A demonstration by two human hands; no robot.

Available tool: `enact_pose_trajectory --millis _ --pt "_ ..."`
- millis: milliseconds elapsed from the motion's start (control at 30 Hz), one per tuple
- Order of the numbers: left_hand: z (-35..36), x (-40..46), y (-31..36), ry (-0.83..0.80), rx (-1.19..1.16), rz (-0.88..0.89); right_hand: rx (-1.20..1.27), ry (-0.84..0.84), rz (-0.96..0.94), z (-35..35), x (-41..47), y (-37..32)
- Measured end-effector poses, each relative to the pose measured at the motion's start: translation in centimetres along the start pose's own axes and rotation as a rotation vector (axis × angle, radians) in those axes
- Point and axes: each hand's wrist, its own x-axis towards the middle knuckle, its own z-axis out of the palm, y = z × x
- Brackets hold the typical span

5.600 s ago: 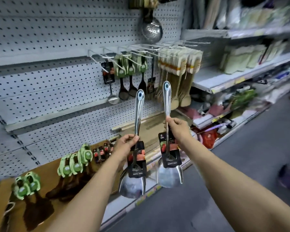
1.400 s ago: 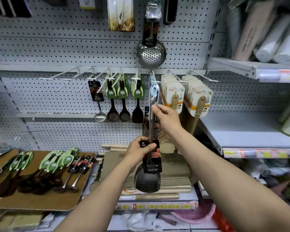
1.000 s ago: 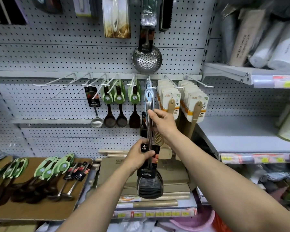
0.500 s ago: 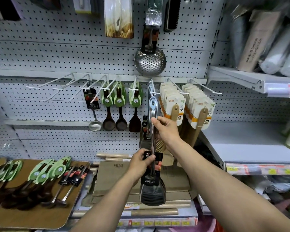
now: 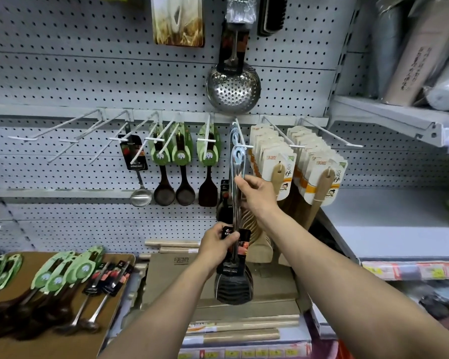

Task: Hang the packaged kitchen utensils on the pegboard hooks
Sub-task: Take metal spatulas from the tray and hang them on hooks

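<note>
At frame centre, a steel spatula (image 5: 236, 193) stands upright, its handle eyelet level with the tip of a white pegboard hook (image 5: 240, 141). Whether the eyelet is already threaded over the tip cannot be told. At least one like handle already hangs farther back on the same hook. The right hand (image 5: 257, 193) pinches the spatula's handle just below the eyelet between thumb and curled fingers. The left hand (image 5: 215, 247) grips the lower shaft at the black label card (image 5: 233, 251), fingers wrapped around it; the ridged blade hangs below.

Immediately right of the hook, two hooks carry dense stacks of carded wooden spatulas (image 5: 275, 167), nearly touching the right hand. To the left hang three green-carded dark spoons and turners (image 5: 184, 161) and a small steel ladle (image 5: 140, 177); further left, several hooks (image 5: 62, 128) stand bare. Directly above, a perforated skimmer (image 5: 232, 86) hangs on the pegboard (image 5: 62, 73).

At lower left, a brown tray (image 5: 125, 257) holds more green-carded utensils (image 5: 65, 273) and black-carded steel ones. Wooden rolling pins (image 5: 244, 330) and boards lie below centre. Grey shelves (image 5: 389, 117) occupy the right side.
</note>
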Motion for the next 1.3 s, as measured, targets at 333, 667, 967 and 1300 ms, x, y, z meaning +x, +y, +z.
enact_pose_trajectory --millis 333,667,967,1300 --pt "-1.3 8.5 0.5 0.02 0.179 0.01 -0.053 0.078 0.015 1.8 5.4 0.3" --pt "-1.3 12.9 1.2 0.008 0.216 0.057 -0.123 0.118 -0.005 2.7 8.6 0.4" --pt "-1.3 14.6 0.9 -0.05 0.172 0.049 -0.108 0.161 0.008 3.3 9.3 1.6" --pt "-0.9 14.9 0.8 -0.054 0.139 0.073 -0.083 0.159 0.003 3.2 9.1 1.7"
